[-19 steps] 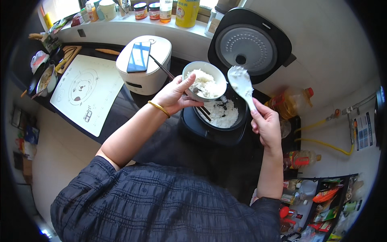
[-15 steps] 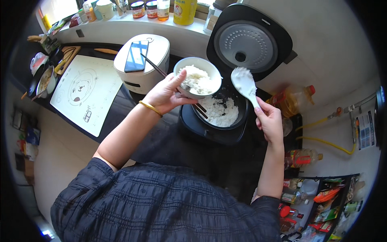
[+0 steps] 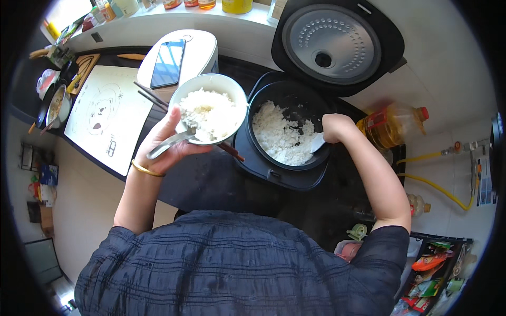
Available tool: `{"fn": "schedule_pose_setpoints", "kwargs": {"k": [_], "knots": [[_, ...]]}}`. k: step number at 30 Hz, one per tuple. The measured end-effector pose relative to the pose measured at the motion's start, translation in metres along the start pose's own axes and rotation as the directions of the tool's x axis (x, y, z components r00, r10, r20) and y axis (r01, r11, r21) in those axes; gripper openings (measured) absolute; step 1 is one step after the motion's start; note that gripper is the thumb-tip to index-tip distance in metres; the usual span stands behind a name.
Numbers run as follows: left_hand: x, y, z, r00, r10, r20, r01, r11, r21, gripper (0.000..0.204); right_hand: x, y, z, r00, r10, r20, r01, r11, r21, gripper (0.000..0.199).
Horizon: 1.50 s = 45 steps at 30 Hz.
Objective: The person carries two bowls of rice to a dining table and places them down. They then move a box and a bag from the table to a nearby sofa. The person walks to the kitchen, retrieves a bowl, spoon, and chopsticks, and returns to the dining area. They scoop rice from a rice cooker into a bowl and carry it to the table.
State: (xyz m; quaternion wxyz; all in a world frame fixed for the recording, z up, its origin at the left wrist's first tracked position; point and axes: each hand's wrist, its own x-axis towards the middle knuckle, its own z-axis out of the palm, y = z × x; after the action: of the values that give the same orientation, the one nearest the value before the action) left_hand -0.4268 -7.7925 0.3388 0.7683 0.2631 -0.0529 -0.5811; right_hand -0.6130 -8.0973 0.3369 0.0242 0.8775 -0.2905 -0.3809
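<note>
In my left hand (image 3: 171, 139) I hold a bowl (image 3: 241, 97) of white rice (image 3: 208, 113), my thumb at its rim. A metal spoon (image 3: 171, 145) leans out of the bowl over my palm, and a pair of chopsticks (image 3: 232, 152) passes beneath the bowl in the same hand. My right hand (image 3: 337, 128) is closed round the handle of a white rice paddle (image 3: 318, 142), whose blade dips into the rice in the pot. That pot sits in an open black rice cooker (image 3: 274, 177), with rice (image 3: 282, 134) heaped on its left and near side. The cooker's lid (image 3: 337, 47) stands raised behind.
Left of the bowl is a white appliance (image 3: 203, 45) with a phone (image 3: 168, 63) on top. A pale mat (image 3: 108, 116) lies farther left. An oil bottle (image 3: 390, 126) stands right of the cooker, near a yellow hose (image 3: 437, 181). Jars line the sill (image 3: 242, 18).
My left hand has drawn the bowl left, away from above the cooker. My right hand has lowered the rice paddle from beside the lid into the pot.
</note>
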Motion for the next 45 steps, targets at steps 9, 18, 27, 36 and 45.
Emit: {"fn": "schedule_pose_setpoints", "kwargs": {"k": [9, 18, 27, 36, 45], "knots": [[-0.005, -0.001, -0.015, 0.992, 0.085, -0.091, -0.082, 0.996, 0.038, 0.066, 0.01, 0.01, 0.034, 0.981, -0.066, -0.183, 0.128, 0.928, 0.351, 0.019], [-0.006, 0.001, -0.022, 0.992, 0.088, -0.093, -0.085, 0.996, 0.039, 0.064, 0.024, 0.005, 0.003, 0.861, -0.138, -0.49, 0.137, 0.99, -0.038, 0.008], [-0.012, -0.001, -0.023, 0.985, 0.101, -0.142, -0.097, 0.995, 0.032, 0.063, 0.005, -0.03, 0.058, 0.377, -0.551, -0.744, 0.435, 0.815, -0.383, 0.024], [-0.009, -0.004, -0.015, 0.986, 0.065, -0.155, -0.053, 0.996, 0.078, 0.067, -0.063, -0.003, 0.033, 0.463, -0.516, -0.721, 0.349, 0.853, -0.387, 0.016], [-0.021, -0.003, -0.015, 0.985, 0.063, -0.158, -0.061, 0.998, 0.014, 0.066, -0.044, -0.028, 0.034, 0.555, -0.675, -0.486, 0.477, 0.737, -0.479, 0.007]]}}
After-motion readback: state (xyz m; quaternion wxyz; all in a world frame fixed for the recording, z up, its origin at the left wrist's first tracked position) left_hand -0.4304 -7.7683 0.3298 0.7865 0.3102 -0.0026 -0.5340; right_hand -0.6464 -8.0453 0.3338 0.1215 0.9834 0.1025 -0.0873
